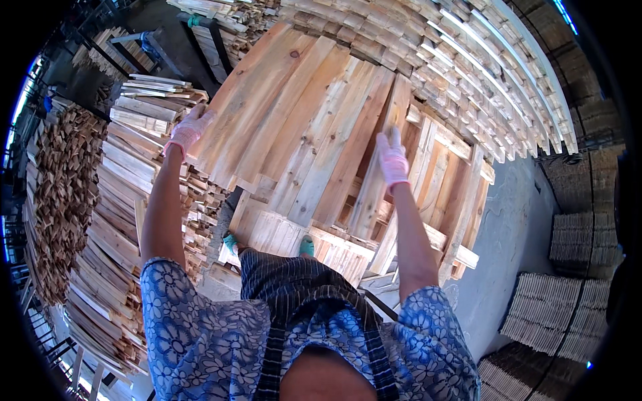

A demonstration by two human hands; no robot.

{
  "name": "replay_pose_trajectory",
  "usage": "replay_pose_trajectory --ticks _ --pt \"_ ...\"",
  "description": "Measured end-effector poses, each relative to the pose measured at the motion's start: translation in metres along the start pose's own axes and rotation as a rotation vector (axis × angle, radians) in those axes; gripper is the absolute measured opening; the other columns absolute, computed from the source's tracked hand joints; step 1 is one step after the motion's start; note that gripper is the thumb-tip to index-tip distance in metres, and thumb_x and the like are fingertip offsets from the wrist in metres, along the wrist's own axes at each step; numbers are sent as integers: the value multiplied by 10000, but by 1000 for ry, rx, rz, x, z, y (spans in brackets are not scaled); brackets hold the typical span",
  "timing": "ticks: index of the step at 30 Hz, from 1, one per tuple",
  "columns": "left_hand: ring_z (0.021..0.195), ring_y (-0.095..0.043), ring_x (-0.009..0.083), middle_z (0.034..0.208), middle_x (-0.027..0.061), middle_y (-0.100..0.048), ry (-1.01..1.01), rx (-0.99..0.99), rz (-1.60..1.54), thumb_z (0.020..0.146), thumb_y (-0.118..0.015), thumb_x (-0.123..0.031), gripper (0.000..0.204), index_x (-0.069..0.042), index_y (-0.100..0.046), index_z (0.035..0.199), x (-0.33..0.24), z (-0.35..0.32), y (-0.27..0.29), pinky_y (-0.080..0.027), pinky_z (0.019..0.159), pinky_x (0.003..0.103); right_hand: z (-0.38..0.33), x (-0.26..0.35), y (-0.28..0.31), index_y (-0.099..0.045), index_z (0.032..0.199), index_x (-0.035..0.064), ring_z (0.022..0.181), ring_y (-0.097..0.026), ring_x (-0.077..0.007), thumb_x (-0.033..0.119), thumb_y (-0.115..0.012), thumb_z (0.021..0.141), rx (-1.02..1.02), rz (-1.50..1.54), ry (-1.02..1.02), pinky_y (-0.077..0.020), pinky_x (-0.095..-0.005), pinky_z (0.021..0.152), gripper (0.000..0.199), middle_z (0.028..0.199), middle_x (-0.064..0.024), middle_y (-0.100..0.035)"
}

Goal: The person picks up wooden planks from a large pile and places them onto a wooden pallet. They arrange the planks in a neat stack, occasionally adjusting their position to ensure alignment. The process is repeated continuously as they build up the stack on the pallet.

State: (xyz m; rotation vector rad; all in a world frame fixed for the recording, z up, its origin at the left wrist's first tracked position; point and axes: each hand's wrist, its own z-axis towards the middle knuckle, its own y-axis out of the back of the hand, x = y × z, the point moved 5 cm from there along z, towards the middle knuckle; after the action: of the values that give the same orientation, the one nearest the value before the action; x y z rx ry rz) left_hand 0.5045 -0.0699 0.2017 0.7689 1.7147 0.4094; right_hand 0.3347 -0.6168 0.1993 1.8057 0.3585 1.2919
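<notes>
Long wooden boards [281,110] lie side by side in front of me as a broad layer. My left hand [190,128], in a pale pink-and-white glove, is at the outer left edge of this layer, its fingers stretched out beside the leftmost board [244,80]. On the right, my right hand [393,159], gloved alike, grips the edge of a narrow plank [366,204]; its palm side is hidden. That plank lies slightly askew, and a dark gap separates it from the neighbouring board [358,144].
To the right is a slatted wooden frame [428,180]. Tall stacked timber [461,73] rises behind the boards. More lumber [117,220] is piled at left, beside a heap of short wood pieces [60,200]. Bundled slats [542,311] stand across the grey floor [498,234].
</notes>
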Motion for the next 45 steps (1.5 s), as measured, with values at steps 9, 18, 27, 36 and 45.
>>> replay_pose_trajectory --ticks 9,18,27,36,45 --pt "1424 -458 250 1534 118 -515 46 121 0 921 -601 -661 853 -90 -457 1538 47 6 17 -342 1169 376 -7 53 -37 -232 1628 196 1288 -507 -528 473 -570 967 9 48 -35 -413 -484 1093 792 1422 -388 -383" --pt "1318 -554 260 1429 124 -601 287 76 8 872 -648 -687 896 -82 -488 1511 38 -3 14 -396 1109 388 -21 36 -17 -216 1653 238 1362 -475 -405 419 -616 962 242 339 54 -410 -443 1100 819 1502 -323 -377" --pt "1336 -538 252 1440 132 -594 285 68 -10 863 -660 -695 916 -80 -482 1518 27 -17 14 -369 1135 372 -137 31 10 -359 1528 14 1472 -348 -329 413 -790 788 368 -881 484 -280 -489 1222 945 1531 -164 -406" --pt "1231 -554 184 1350 65 -640 163 68 -173 882 -700 -614 761 -85 -610 1420 42 -5 21 -397 1074 330 -125 13 -14 -395 1463 13 1442 -392 -332 310 -862 674 279 -682 413 -290 -479 1219 963 1478 -154 -462" --pt "1317 -508 211 1418 114 -574 171 68 -332 905 -742 -510 904 -60 -355 1586 128 43 26 -344 1142 339 -115 20 -5 -513 1346 42 1439 -382 -327 368 -794 786 415 -607 440 -288 -478 1212 706 1428 -136 -484"
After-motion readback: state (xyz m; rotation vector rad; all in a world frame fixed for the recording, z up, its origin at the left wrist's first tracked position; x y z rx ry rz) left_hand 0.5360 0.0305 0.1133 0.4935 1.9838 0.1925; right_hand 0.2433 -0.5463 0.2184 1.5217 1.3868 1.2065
